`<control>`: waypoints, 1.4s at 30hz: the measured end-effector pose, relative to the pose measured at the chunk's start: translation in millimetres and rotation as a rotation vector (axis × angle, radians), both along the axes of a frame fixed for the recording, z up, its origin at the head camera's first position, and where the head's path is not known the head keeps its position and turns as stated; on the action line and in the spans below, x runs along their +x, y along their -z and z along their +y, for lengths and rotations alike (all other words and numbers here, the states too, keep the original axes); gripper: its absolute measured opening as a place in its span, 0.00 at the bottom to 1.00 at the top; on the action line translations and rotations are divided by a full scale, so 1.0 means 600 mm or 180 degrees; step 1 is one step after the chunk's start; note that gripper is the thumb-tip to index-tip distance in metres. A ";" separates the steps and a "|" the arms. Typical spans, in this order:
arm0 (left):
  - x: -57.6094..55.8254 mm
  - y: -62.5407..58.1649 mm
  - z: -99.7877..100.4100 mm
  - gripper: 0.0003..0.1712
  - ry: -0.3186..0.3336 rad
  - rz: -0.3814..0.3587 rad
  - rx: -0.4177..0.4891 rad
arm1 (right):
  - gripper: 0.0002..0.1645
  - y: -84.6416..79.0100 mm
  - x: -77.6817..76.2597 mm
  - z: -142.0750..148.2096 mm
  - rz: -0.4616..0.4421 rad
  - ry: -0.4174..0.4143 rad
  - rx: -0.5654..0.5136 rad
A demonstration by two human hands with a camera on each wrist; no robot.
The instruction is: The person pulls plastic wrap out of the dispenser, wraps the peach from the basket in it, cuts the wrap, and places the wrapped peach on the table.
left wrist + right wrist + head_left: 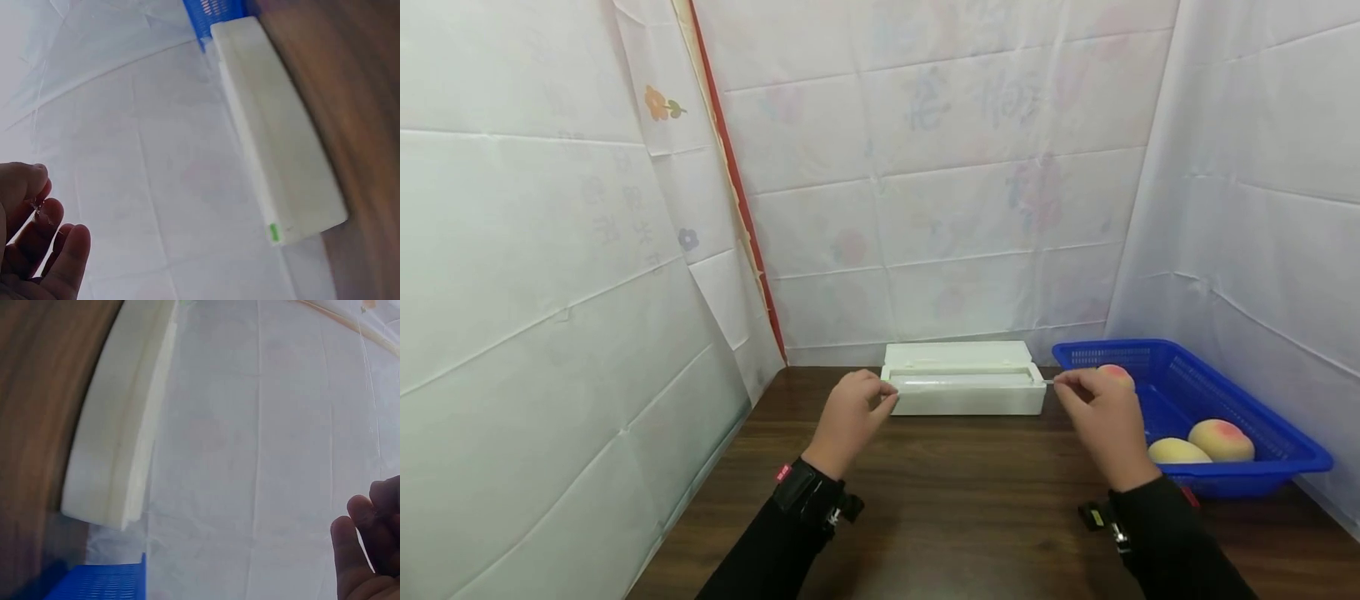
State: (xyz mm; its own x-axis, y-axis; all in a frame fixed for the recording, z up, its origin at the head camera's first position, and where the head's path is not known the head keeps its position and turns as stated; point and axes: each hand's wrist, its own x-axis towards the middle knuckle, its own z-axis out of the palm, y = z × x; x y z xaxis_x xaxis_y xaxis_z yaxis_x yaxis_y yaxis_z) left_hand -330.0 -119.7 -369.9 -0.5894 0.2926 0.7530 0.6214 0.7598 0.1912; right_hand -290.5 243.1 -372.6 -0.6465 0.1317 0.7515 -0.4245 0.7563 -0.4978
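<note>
A white cling film dispenser box [966,405] stands on the table with its lid [955,353] raised at the back. My left hand [852,417] is at the box's left end, thumb and fingertips pinching a thin clear film [39,207]. Level with it, at the right end, my right hand [1103,421] pinches the other side of the film, a pale bit showing at its fingertips. Between the hands the film is nearly invisible; a faint glinting edge of it shows in the right wrist view. Both hands hang above the table, in front of the box.
A blue plastic basket [1285,421] stands to the right, holding a peach [1221,440], a yellowish fruit [1178,451] and another peach partly behind my right hand. White sheeting [955,208] encloses the dark wooden table [955,517] at the back and sides.
</note>
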 end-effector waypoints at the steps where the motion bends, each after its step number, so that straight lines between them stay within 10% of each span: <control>1: -0.005 -0.008 0.000 0.02 0.0009 0.0016 -0.0009 | 0.05 -0.008 -0.004 0.000 0.0020 -0.0014 0.0009; 16: -0.053 -0.109 0.001 0.07 0.0051 -0.0295 -0.0017 | 0.15 -0.077 -0.046 0.007 -0.0168 -0.0210 -0.0147; 42: -0.056 -0.161 -0.001 0.07 0.0172 -0.0150 0.0010 | 0.13 -0.144 -0.049 0.003 -0.0035 -0.0173 -0.0147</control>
State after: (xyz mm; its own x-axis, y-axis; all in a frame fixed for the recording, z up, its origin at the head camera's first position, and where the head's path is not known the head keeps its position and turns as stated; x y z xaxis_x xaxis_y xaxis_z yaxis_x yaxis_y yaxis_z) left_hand -363.8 -120.4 -273.4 -0.6077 0.3225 0.7258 0.6518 0.7247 0.2236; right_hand -320.2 245.1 -286.3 -0.6619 0.1306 0.7381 -0.4586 0.7084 -0.5365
